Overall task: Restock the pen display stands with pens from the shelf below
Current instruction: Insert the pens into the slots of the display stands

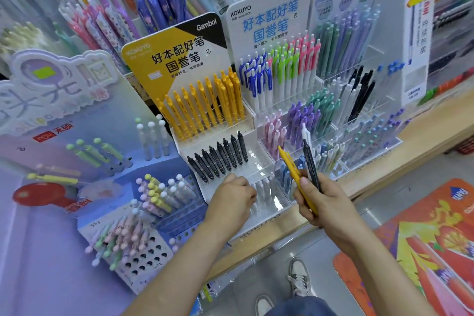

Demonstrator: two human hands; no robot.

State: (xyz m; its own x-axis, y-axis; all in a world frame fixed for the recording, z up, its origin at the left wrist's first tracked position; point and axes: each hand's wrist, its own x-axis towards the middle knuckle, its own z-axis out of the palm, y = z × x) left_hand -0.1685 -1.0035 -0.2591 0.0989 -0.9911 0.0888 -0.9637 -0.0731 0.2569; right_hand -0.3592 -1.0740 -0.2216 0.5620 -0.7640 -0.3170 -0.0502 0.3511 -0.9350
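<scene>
The work looks to be in the middle, not near the end. The right hand (320, 202) is closed around two pens, a yellow pen (292, 172) and a black pen (310, 161) with a white top. Both point up and away from the person and neither is in a slot yet. The left hand (232, 196) is at the front row of the yellow-headed stand (164, 59) with its fingers curled. Its back hides the fingertips, so I cannot tell if it pinches a pen or only touches the row. On this stand the back row of yellow pens (205, 108) appears well filled. The middle row of black pens (218, 159) is filled on the left side, but at its right end there seems to be a bare clear part. In the front row only a few pale pens (264, 190) show, just beside the left hand. So I judge that the two pens in the right hand are meant for these rows, and that several slots are left to fill. The blue-headed stand (269, 23) next to it on the wooden surface (410, 133) carries many coloured pens, though some of its clear compartments look thin. The shelf below, where the stock is kept, is not in view, so how many pens remain there cannot be said.
</scene>
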